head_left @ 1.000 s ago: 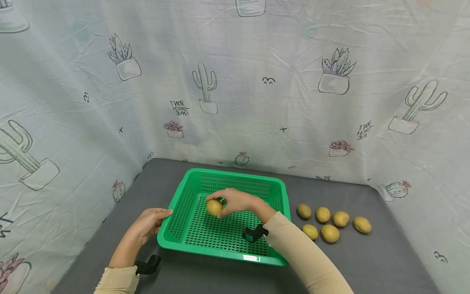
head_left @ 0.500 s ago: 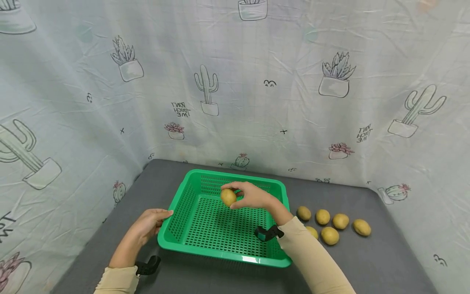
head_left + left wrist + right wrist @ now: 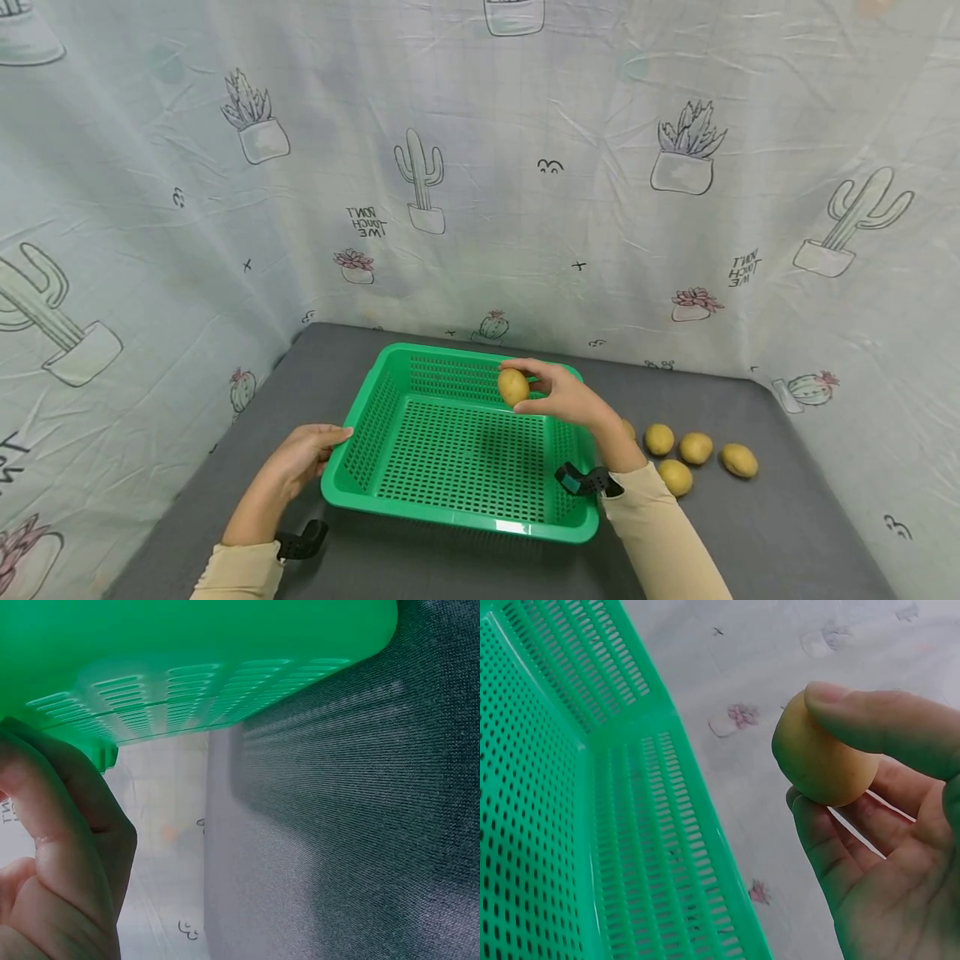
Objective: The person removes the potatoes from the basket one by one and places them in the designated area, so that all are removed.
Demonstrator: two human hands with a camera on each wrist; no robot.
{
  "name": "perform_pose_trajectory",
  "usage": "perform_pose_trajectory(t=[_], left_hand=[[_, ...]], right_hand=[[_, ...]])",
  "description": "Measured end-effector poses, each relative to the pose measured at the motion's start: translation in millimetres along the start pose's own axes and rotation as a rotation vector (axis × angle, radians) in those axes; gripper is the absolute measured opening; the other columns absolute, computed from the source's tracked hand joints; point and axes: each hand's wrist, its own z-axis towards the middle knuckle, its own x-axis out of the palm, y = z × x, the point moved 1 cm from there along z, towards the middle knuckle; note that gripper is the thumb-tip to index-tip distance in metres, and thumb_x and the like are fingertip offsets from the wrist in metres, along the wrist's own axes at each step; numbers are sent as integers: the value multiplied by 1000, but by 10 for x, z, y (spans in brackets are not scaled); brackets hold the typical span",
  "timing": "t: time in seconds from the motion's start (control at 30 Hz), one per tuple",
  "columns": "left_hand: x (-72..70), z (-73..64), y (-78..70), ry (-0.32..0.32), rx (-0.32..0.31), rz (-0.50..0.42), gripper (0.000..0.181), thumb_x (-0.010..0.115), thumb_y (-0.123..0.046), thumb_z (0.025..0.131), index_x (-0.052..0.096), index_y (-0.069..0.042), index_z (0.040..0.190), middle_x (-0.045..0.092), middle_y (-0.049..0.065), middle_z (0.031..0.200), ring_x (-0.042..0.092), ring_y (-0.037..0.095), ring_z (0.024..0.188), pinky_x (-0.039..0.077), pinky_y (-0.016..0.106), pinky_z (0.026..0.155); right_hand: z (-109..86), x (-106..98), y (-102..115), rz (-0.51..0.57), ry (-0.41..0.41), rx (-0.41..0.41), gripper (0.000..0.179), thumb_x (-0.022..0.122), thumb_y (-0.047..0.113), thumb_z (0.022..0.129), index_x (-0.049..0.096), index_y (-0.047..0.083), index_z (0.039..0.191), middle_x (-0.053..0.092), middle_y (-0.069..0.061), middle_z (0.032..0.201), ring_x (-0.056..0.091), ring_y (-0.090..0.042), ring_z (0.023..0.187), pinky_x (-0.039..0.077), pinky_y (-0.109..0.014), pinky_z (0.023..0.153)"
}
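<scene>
A green plastic basket (image 3: 457, 515) with slotted walls rests on the dark grey cloth. My left hand (image 3: 295, 461) grips its left rim, thumb on top; in the left wrist view that hand (image 3: 64, 840) has its curled fingers against the green rim. With thumb and fingertips, my right hand (image 3: 562, 396) pinches one yellow-brown potato (image 3: 513, 388) over the basket's back right part. The right wrist view has this potato (image 3: 821, 757) between thumb and fingers, apart from the basket wall (image 3: 656, 825). My right forearm passes over the basket's right rim.
Several more potatoes (image 3: 696, 448) lie on the table (image 3: 780, 533) to the right of the basket, some partly hidden by my right arm. A pale curtain (image 3: 495, 208) printed with cacti hangs behind and at both sides.
My right hand has lifted the potato from low in the basket and carried it right and back, toward the back right corner. My left hand has stayed on the rim.
</scene>
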Motion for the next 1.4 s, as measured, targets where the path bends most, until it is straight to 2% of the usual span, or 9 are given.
perform_pose_trajectory(t=[0.17,0.3,0.43,0.6,0.93,1.03,1.17,1.27,1.4], left_hand=[[5,1,-5,-11,-6,2,25,53,-27,98,60,-3,94,48,-6,63,46,7,56,45,26,59],[8,-4,-7,-20,-4,10,28,53,-27,98,60,1,101,46,-6,62,44,6,55,44,26,58],[13,-10,-3,-26,-2,20,35,53,-27,98,58,6,110,46,-6,61,43,6,54,43,26,57],[20,-8,6,-24,-4,23,46,52,-27,98,50,12,123,51,-6,66,49,6,58,46,26,59],[19,-2,16,-24,-15,15,42,52,-28,98,54,10,118,48,-6,64,48,6,57,46,26,59],[17,-7,14,-22,-9,11,40,52,-27,98,56,9,115,50,-6,64,49,6,57,46,25,59],[15,-18,6,-12,-3,3,37,52,-27,98,58,7,111,51,-6,64,49,6,57,46,25,59],[14,-24,1,2,-1,-5,37,52,-26,98,58,7,112,55,-6,66,52,6,59,47,25,60],[14,-22,-7,18,7,-18,37,53,-27,98,59,7,112,59,-5,69,56,6,61,49,25,61]], right_hand=[[-161,-90,-41,-9,-61,-11,62,71,10,85,45,8,141,48,-13,137,57,-27,108,51,-41,86],[-313,-168,-68,6,-121,-31,62,69,8,87,42,4,141,48,-15,137,57,-19,106,52,-33,80],[-477,-236,-97,41,-187,-59,61,68,5,87,40,2,142,45,-19,139,57,-10,106,52,-31,81],[-671,-303,-148,37,-262,-78,62,66,0,87,38,-1,142,43,-25,140,57,-4,107,51,-25,83],[-1095,-316,-249,36,-400,-114,62,63,-10,85,40,0,142,44,-26,138,53,-3,116,46,-16,90],[-1225,-304,-288,53,-444,-126,62,61,-13,85,39,-3,142,45,-21,140,53,-3,116,47,-15,88],[-1381,-288,-356,74,-489,-124,61,59,-14,85,37,-5,141,48,-5,140,52,-2,116,46,-14,89],[-1481,-277,-411,69,-505,-106,61,59,-14,86,37,-6,141,49,5,137,51,0,117,45,-13,89],[-1597,-259,-483,46,-512,-64,61,59,-12,86,36,-5,142,48,11,136,51,2,117,45,-12,88]])
